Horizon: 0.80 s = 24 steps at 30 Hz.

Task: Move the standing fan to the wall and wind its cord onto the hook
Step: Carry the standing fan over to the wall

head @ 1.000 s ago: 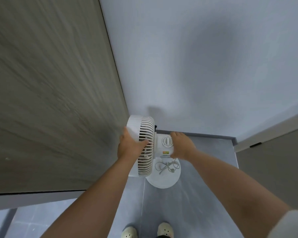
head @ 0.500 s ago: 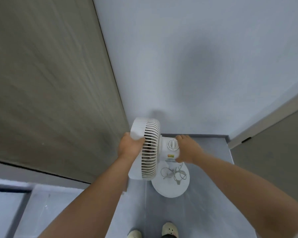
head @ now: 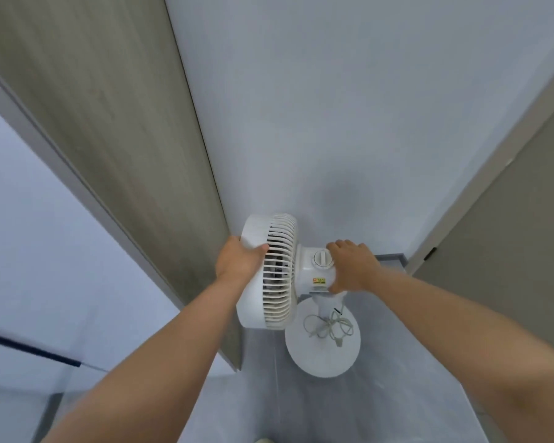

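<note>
1. Both hands are on the white plastic standing fan (head: 251, 302), in the middle of the frame.
2. The left hand (head: 239, 262) grasps the round head of the fan at its rim: the thumb lies over the edge beside the slatted rear grille (head: 279, 276), and the other fingers go around the far side, out of sight.
3. The right hand (head: 352, 266) grasps the white motor housing (head: 314, 270) behind the grille. Its fingers curl over the top next to the round control knob (head: 322, 258), and the thumb presses underneath, near a small yellow and red sticker (head: 320, 280).
4. The fan stands close to the pale blue-grey wall (head: 333, 107), which fills the upper centre of the frame, in the corner where this wall meets a brown wood-grain panel (head: 109, 123) at the left.
5. The round white base (head: 320, 359) is below the head, over the grey floor (head: 349, 410); I cannot tell if it touches the floor.
6. The pale power cord (head: 328, 326) lies in loose loops on top of the base, beside the foot of the stem, with its plug end toward the lower right.
7. At the right edge there is a grey-brown door (head: 509, 266) in a light frame.
</note>
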Motion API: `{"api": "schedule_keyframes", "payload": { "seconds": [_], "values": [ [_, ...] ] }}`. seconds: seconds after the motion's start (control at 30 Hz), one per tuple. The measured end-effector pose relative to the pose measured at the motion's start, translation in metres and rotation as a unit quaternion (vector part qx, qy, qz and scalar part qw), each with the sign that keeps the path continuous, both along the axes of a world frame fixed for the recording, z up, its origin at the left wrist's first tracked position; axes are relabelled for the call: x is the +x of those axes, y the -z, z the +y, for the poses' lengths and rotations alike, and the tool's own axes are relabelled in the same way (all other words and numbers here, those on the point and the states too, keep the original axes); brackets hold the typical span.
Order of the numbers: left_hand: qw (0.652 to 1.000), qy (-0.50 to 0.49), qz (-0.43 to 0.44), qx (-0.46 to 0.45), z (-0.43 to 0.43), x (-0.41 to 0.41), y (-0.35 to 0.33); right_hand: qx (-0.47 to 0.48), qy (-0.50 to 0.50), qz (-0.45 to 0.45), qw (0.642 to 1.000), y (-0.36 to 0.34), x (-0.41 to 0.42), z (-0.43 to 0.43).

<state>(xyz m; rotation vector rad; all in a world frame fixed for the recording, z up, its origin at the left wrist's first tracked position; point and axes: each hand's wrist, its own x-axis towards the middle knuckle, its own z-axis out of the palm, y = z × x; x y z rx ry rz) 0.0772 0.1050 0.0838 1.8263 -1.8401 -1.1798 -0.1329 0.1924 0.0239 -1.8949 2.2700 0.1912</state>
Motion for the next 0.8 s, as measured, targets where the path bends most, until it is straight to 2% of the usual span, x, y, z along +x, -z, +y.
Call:
{"api": "schedule_keyframes", "payload": {
  "seconds": [0.23, 0.6, 0.8],
  "values": [
    [0.999, -0.011, -0.001, -0.046, 0.064, 0.019, -0.03, -0.009, -0.009, -0.043, 0.999, -0.035, 0.019, 0.055],
    [0.993, -0.052, -0.066, -0.086, 0.16, 0.08, -0.054, -0.001, -0.073, -0.085, 0.994, -0.061, 0.075, 0.135],
    [0.991, -0.094, -0.047, -0.086, 0.197, 0.137, -0.053, 0.001, -0.103, -0.09, 0.991, -0.065, 0.125, 0.16]
  ]
}}
